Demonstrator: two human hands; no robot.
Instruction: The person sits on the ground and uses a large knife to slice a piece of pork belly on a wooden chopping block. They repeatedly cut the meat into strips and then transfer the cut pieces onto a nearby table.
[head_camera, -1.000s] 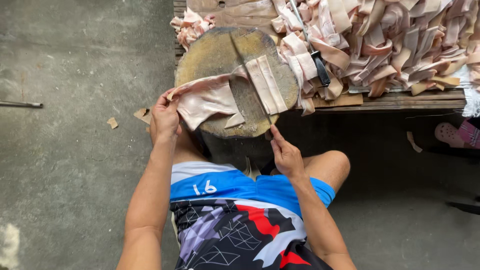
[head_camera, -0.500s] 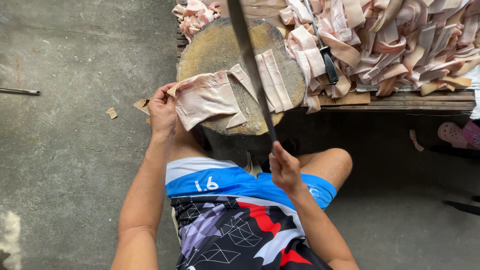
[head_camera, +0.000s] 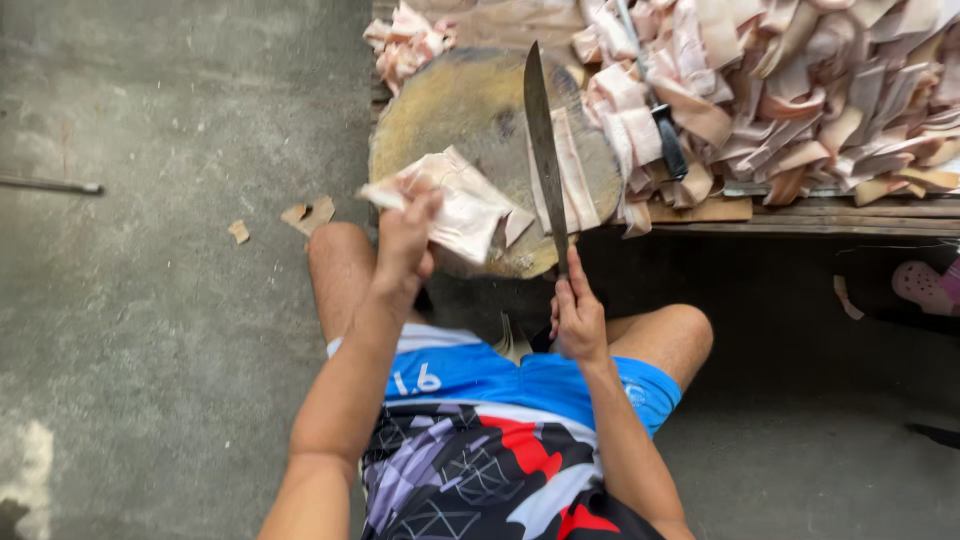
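Head view: slab lifted, blade raised over the block

Head view down onto a pale pink slab of skin and fat (head_camera: 455, 205), gripped at its near edge and lifted off the front of the round wooden chopping block (head_camera: 470, 110). Left hand (head_camera: 405, 240) closed around that slab, fingers curled over the top, the piece drooping toward the block. Right hand (head_camera: 578, 318) wrapped tight around the handle of a long cleaver (head_camera: 543, 140), blade pointing away from the body and standing above the block's right half, over a flat strip (head_camera: 580, 170) lying there. Block resting on the left end of a low wooden bench (head_camera: 800, 212). Just right of the block, heaped across the bench, a big pile of cut pink and tan strips (head_camera: 800, 90), with a dark-handled knife (head_camera: 668, 140) lying among them. A smaller heap of scraps (head_camera: 405, 40) behind the block. Bare knees and blue shorts (head_camera: 520, 380) directly below. Grey concrete floor (head_camera: 150, 300) to the left, with a few tan chips (head_camera: 310, 212) near the left knee. Pink sandal (head_camera: 925, 285) at far right under the bench.
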